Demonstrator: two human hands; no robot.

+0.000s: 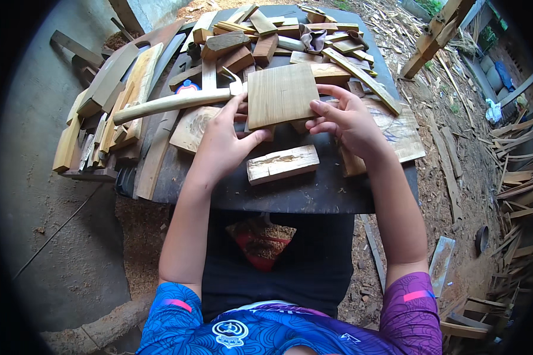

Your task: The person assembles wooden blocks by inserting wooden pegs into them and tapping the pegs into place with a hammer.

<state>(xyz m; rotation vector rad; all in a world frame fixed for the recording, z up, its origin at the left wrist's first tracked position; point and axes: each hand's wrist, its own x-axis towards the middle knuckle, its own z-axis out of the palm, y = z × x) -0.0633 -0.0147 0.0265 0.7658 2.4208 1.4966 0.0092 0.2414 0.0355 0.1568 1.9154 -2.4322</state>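
Observation:
A flat, nearly square wooden board (282, 94) is held up over the dark table, between my two hands. My left hand (230, 137) grips its lower left edge, the thumb below and the fingers partly hidden behind it. At its right edge my right hand (350, 123) pinches it, thumb on the front face. Just beneath the board lies a short, rough-faced wooden block (283, 164). Behind my left hand rests a claw hammer (175, 105), its pale handle pointing left and its head beside the board.
Offcuts and wooden blocks (234, 59) are heaped across the back of the table (219, 198). Long planks (137, 89) lie stacked on the left. A wide wooden slab (400, 133) sits beyond my right hand. A wooden post (438, 38) stands at the far right, above ground strewn with wood scraps.

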